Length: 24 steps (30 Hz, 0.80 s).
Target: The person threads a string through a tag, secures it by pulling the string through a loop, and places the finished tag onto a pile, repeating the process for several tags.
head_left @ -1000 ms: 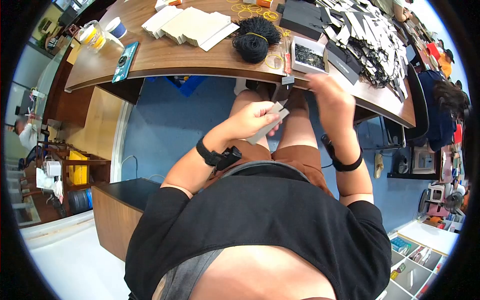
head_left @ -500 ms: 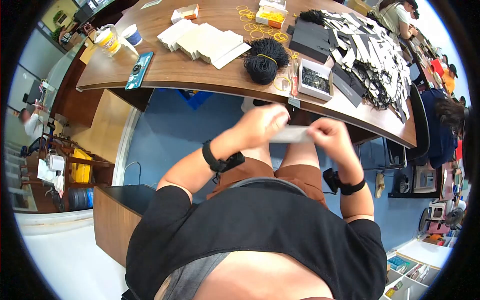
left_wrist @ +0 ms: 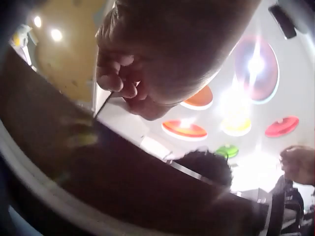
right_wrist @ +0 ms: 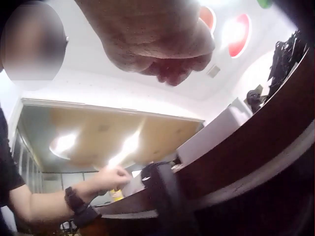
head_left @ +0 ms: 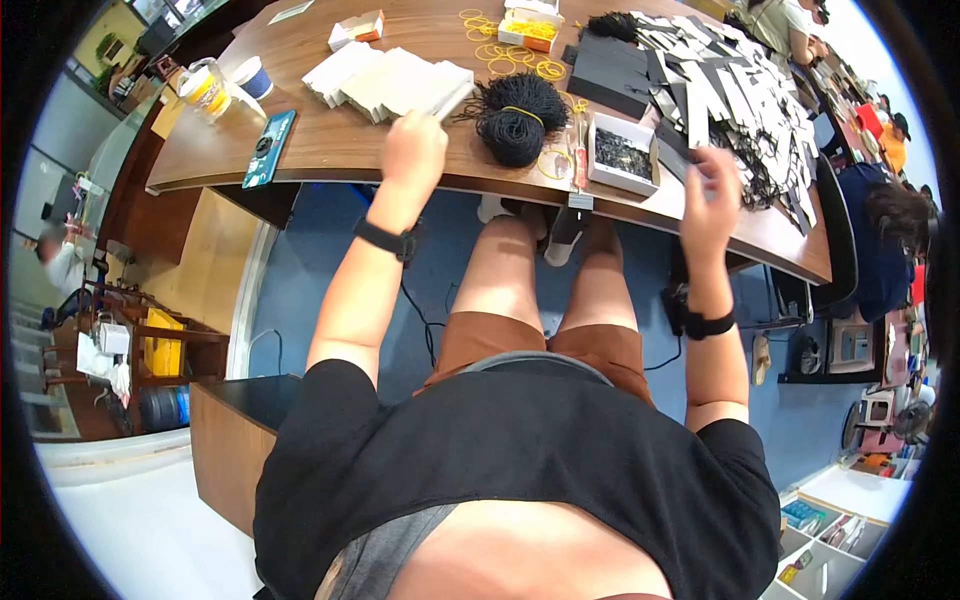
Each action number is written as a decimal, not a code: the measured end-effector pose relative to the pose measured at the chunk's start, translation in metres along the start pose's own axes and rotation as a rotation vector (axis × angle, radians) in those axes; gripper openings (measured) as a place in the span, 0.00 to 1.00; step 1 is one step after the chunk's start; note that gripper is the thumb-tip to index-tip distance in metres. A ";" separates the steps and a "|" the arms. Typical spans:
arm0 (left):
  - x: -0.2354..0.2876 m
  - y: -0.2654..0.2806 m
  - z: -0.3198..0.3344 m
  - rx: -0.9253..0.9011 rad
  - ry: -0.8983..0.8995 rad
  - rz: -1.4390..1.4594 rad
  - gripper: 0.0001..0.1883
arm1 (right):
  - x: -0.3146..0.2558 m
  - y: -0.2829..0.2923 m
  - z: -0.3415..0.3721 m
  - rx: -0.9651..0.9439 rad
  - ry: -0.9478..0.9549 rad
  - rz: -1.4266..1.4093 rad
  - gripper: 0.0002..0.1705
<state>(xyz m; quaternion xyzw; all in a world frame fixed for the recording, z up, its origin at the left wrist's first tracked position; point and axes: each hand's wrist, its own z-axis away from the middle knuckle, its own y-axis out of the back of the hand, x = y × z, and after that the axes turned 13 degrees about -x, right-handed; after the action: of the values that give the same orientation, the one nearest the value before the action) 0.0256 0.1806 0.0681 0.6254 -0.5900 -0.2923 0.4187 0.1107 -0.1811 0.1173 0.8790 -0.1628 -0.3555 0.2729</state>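
Observation:
My left hand reaches to the front edge of the fanned stack of white cards on the table. In the left wrist view its curled fingers pinch the edge of a white card. My right hand is raised over the table's front edge at the right, fingers loosely bent and nothing seen in them. Just beyond its fingertips lies a white tag on a heap of black and white tags with black strings. In the right wrist view the right hand hides its own fingertips from above.
Between the hands lie a black string bundle and an open white box of small black pieces. Behind are yellow rubber bands and a black box. A phone and cups stand left.
Both hands held a white strip over the lap half a second ago. Since then the left hand has moved to the card stack and the right hand to the tag heap, without the strip.

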 end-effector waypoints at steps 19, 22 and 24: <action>0.135 -0.039 0.096 -0.509 0.072 1.205 0.10 | -0.026 -0.086 0.100 -0.474 -0.309 -0.410 0.09; 0.141 -0.036 0.087 -0.403 0.047 1.096 0.08 | -0.028 -0.084 0.090 -0.426 -0.246 -0.348 0.09; 0.139 -0.043 0.080 -0.315 -0.024 0.986 0.08 | -0.024 -0.087 0.088 -0.436 -0.289 -0.313 0.11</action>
<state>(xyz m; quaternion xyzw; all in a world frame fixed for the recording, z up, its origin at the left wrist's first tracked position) -0.0035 0.0280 0.0099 0.1989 -0.7683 -0.1528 0.5890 0.0391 -0.1321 0.0253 0.7546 0.0176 -0.5411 0.3709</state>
